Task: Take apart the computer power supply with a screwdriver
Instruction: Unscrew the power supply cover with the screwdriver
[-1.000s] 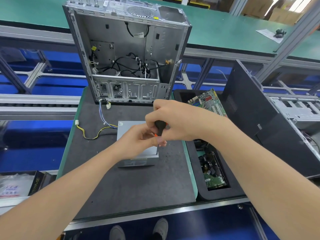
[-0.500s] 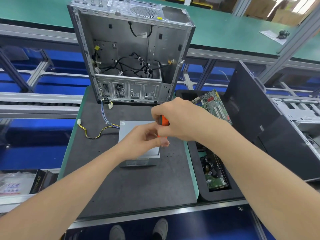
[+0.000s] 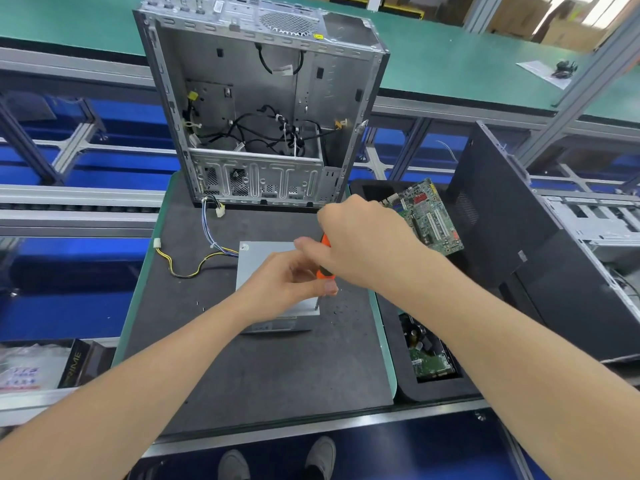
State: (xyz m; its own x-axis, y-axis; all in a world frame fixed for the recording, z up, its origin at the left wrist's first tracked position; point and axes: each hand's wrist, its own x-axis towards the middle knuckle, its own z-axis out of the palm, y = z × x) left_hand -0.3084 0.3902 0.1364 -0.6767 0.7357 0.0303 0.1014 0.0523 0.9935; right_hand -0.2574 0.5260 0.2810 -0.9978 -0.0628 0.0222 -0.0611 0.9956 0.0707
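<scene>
Power supply [image 3: 265,258] lies flat at mid-bench [image 3: 277,372], its wires [image 3: 188,273] trailing toward the left edge. Left hand [image 3: 285,289] pinches the lower handle of the screwdriver [image 3: 326,273]. Right hand [image 3: 363,244] grips the handle's top. The tip rests on the unit's near right corner.

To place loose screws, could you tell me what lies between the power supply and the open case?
Head view: the power supply's wires with a white connector lie at left; the rest showing is bare grey mat.
</scene>
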